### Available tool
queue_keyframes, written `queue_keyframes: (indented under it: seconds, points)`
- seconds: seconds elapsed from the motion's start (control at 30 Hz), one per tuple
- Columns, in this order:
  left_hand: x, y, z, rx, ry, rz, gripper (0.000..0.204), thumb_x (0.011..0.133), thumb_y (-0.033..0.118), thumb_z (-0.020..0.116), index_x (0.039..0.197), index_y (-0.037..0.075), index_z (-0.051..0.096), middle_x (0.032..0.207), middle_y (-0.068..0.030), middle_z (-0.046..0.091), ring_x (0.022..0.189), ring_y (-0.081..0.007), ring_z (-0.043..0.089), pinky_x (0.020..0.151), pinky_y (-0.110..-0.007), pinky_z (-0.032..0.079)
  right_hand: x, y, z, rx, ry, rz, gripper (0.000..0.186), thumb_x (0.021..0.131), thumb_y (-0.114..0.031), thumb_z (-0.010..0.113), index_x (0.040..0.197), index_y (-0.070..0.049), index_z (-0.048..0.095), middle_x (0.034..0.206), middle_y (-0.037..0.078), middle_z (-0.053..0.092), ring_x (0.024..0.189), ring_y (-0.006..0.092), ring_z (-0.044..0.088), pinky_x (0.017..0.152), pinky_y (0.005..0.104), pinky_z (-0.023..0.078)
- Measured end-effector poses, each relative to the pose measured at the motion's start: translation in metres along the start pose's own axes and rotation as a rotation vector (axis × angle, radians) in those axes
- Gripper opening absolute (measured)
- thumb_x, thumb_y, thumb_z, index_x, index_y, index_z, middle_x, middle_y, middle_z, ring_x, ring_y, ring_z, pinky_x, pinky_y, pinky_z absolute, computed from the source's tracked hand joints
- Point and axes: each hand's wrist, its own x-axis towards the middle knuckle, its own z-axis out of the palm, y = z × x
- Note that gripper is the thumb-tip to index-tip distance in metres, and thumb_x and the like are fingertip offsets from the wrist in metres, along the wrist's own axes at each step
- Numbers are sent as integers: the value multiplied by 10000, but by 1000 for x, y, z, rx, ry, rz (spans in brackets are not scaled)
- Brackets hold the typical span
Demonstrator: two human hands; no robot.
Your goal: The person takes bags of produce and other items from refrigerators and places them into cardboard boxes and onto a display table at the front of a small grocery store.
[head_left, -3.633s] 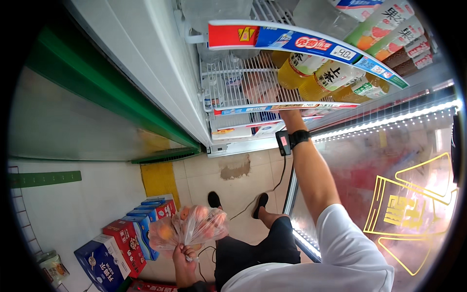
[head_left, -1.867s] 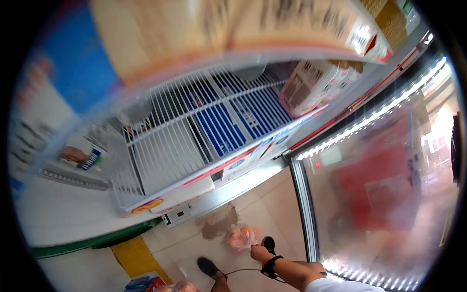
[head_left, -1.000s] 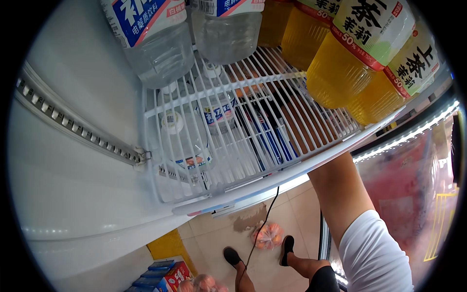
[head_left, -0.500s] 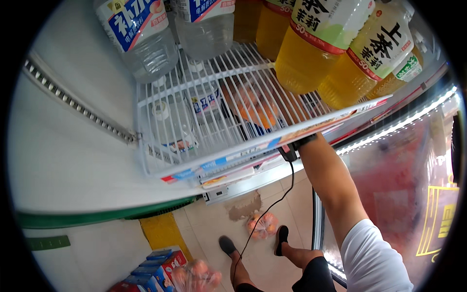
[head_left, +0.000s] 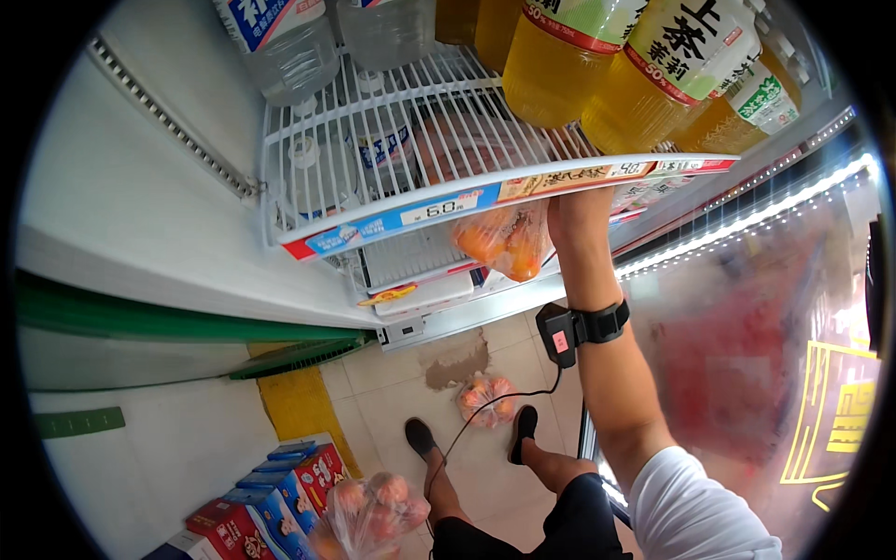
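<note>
Under the front edge of a white wire shelf (head_left: 392, 201), inside an opened fridge, my right hand (head_left: 575, 207) is at a clear plastic bag of oranges (head_left: 511, 245). The bag sticks out below the shelf's label strip, just left of my wrist. Its plastic runs up to my hand, which appears closed on it, though the strip and shelf hide most of the fingers. A black device on a strap (head_left: 597, 325), with a cable, sits around my right forearm. My left hand is out of view.
Bottles of yellow tea (head_left: 560, 84) and clear drinks (head_left: 289, 65) stand on the shelf. The lit glass door (head_left: 728, 345) is at the right. A bag of reddish fruit (head_left: 487, 401) lies on the floor, another (head_left: 378, 513) near cartons (head_left: 271, 504) at lower left.
My right arm has drawn back toward me, bringing the bag of oranges from beneath the shelf out past its front edge. The view has shifted, so the shelf sits higher.
</note>
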Motion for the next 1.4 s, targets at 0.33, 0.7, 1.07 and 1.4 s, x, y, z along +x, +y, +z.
queue_keyframes:
  seconds: [0.33, 0.7, 1.07, 1.4]
  points:
    - [-75, -98, -40, 22, 127, -96, 95, 794, 109, 507, 825, 20, 513, 672, -13, 417, 585, -100, 386, 508, -241, 356, -109, -104, 23, -358, 92, 224, 268, 879, -245, 583, 880, 17, 641, 775, -1, 566, 700, 57, 478, 643, 204, 393]
    - [-183, -65, -105, 681, 127, -157, 264, 777, 194, 483, 678, -42, 544, 592, -210, 545, 543, -338, 560, 501, -416, 402, -327, -253, 69, -633, -326, 588, 231, 860, -197, 599, 917, 18, 659, 790, 66, 628, 730, 94, 542, 670, 256, 452]
    - [-294, -134, -194, 195, 341, -392, 326, 781, 240, 475, 790, -66, 586, 728, -303, 528, 723, -434, 565, 609, -417, 438, -433, -345, 147, -536, -683, 687, 181, 858, -138, 587, 904, 18, 664, 788, 54, 644, 724, 101, 556, 676, 248, 451]
    - [-409, -151, -199, 281, 615, -487, 344, 790, 242, 452, 761, -88, 548, 653, -307, 482, 596, -433, 485, 560, -434, 412, -419, -325, 241, -528, -910, 316, 194, 846, -139, 598, 901, 42, 640, 757, 35, 621, 723, 69, 523, 686, 223, 444]
